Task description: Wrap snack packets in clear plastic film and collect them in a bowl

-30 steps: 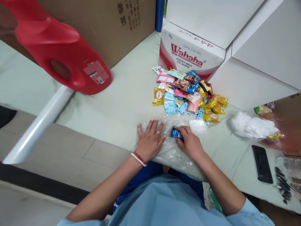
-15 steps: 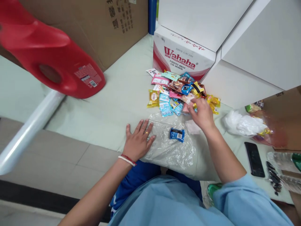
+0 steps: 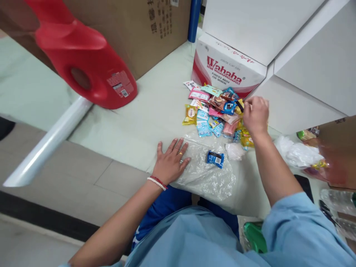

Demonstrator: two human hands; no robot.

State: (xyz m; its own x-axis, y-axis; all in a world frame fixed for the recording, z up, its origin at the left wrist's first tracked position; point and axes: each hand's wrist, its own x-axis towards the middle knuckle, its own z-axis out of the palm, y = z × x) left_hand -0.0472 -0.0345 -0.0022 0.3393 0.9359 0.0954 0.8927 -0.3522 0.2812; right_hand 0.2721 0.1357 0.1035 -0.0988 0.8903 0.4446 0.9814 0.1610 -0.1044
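My left hand [image 3: 171, 161] lies flat with fingers spread on the left part of a clear plastic bag [image 3: 200, 178]. On that bag rests a small blue snack packet [image 3: 215, 159], touched by neither hand. Over the right side of a heap of wrapped snacks [image 3: 204, 128], my right hand [image 3: 256, 115] is curled, thumb and fingers drawn together. Whatever it may pinch is hidden by the hand. A yellow packet with a black band [image 3: 239, 105] shows right beside its fingertips. Between the bag and the heap sits a crumpled white plastic piece [image 3: 235, 151].
A red jug [image 3: 94, 66] stands at the left by a white roll [image 3: 50, 142] that juts past the table edge. Behind the heap are a Wahaha carton [image 3: 225, 68] and white boxes [image 3: 314, 59]. A white plastic bundle [image 3: 299, 152] and a partly covered phone [image 3: 304, 187] lie right.
My right hand let go of the blue packet on the clear bag and moved up and right to the heap's right side. My left hand stays flat on the bag.
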